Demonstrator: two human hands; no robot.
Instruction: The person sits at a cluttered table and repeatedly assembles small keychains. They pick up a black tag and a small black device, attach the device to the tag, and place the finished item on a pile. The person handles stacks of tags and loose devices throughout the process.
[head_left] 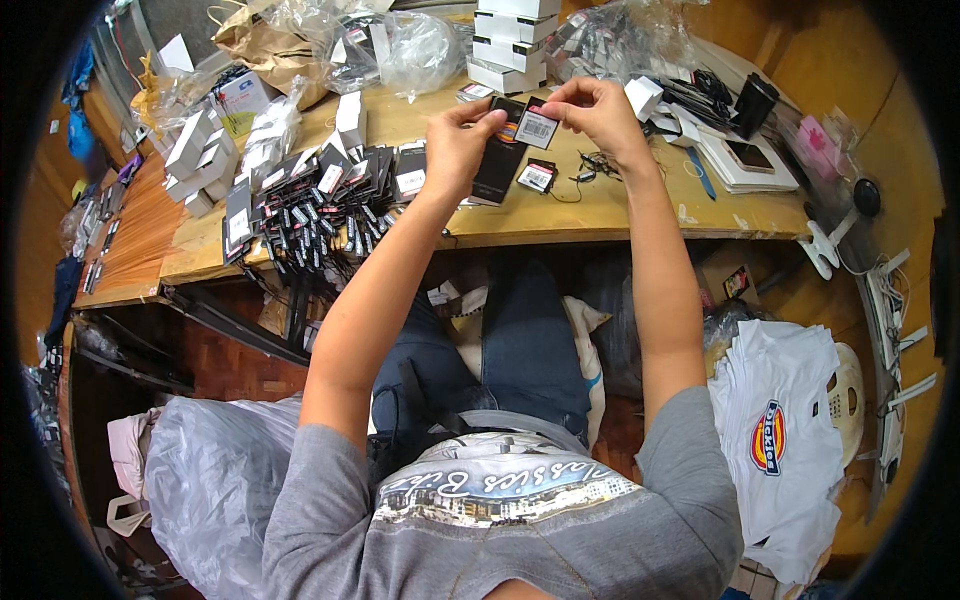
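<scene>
My left hand (462, 148) pinches the upper end of a long black hang tag (495, 172), which hangs down over the table's near edge. Beside it, my right hand (595, 112) grips a small dark tag with a white barcode label (538, 129) between thumb and fingers. The two tags meet or overlap in front of me. Just below lies another small labelled tag (537, 176) with a thin black cord. To the left spreads a large heap of black hang tags (340, 190) with cords and small clips; one labelled tag (411, 172) lies at its right end.
White boxes (510, 50) are stacked at the back, among clear plastic bags (422, 42). Loose black strings (600, 165), a blue pen-like strip (701, 174) and a phone (748, 156) lie rightward. White folded shirts (775, 440) sit at my right, a grey plastic bag (215, 490) at my left.
</scene>
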